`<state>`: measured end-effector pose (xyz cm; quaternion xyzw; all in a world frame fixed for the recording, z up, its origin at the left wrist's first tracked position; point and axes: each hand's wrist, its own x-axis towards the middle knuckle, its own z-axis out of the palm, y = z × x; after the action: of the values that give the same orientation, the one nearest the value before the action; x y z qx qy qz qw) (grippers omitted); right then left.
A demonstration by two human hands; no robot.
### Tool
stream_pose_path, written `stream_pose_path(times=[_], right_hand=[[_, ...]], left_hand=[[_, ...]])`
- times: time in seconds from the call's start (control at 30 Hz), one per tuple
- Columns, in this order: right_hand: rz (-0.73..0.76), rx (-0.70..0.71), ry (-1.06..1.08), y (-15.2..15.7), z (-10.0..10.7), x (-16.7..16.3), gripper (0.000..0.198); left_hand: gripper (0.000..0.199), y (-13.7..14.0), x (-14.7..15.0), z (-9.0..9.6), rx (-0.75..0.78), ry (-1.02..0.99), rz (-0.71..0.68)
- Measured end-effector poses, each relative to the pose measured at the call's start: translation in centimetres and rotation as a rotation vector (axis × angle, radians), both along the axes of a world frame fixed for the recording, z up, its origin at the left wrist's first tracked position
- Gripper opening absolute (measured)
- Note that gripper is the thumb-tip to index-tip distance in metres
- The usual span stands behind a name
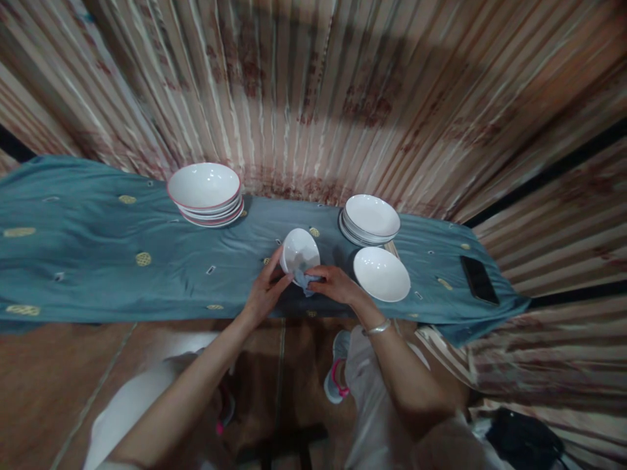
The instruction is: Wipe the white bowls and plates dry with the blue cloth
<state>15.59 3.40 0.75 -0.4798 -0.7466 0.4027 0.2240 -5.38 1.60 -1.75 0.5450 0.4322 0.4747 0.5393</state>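
Plainly, one small white bowl [300, 245] is over the teal tablecloth [102, 254], mouth tipped up toward the person — the left hand [268, 286] grips its left side, the right hand [336, 284] pinches one crumpled blue cloth [304, 282] at its near rim. Two stacks, red-rimmed bowls [206, 186] left and shallow dishes [373, 215] right, flank it, with one loose white dish [382, 274] and one smartphone [479, 279] rightward; the tablecloth's tiny rectangular marks are unreadable.

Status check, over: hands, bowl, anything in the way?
Left hand at side of small white bowl. Right hand gripping blue cloth at bowl's near rim. Nothing seen blocking; white dish close by, right of right hand.
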Motion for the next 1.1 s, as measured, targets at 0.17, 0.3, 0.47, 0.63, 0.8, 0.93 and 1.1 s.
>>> stream_pose_path(times=[0.17, 0.3, 0.47, 0.63, 0.8, 0.93, 1.1], right_hand=[[0.009, 0.129, -0.166, -0.1, 0.3, 0.2, 0.02], [0.033, 0.177, -0.242, -0.1, 0.4, 0.1, 0.019], [0.011, 0.153, -0.253, -0.3, 0.7, -0.9, 0.022], [-0.003, 0.127, -0.175, -0.9, 0.7, -2.6, 0.037], [0.067, 0.155, -0.117, -1.0, 0.2, -3.5, 0.031], [0.119, 0.218, -0.25, -0.5, 0.1, -3.2, 0.025], [0.076, 0.289, -0.565, -0.1, 1.1, -3.5, 0.026]], left_hand=[[0.082, 0.4, 0.2, -0.4, 0.006, 0.002, 0.019], [0.084, 0.7, 0.2, -0.5, -0.004, -0.007, 0.028], [0.085, 0.9, -0.4, -0.4, -0.008, -0.025, 0.042], [0.09, 1.0, -1.7, 0.0, -0.075, 0.009, 0.11], [0.087, 0.9, -2.5, 0.3, -0.078, 0.013, 0.133], [0.08, 0.8, -2.7, 0.4, -0.044, 0.029, 0.098], [0.08, 0.6, -2.8, 0.6, -0.047, 0.039, 0.078]])
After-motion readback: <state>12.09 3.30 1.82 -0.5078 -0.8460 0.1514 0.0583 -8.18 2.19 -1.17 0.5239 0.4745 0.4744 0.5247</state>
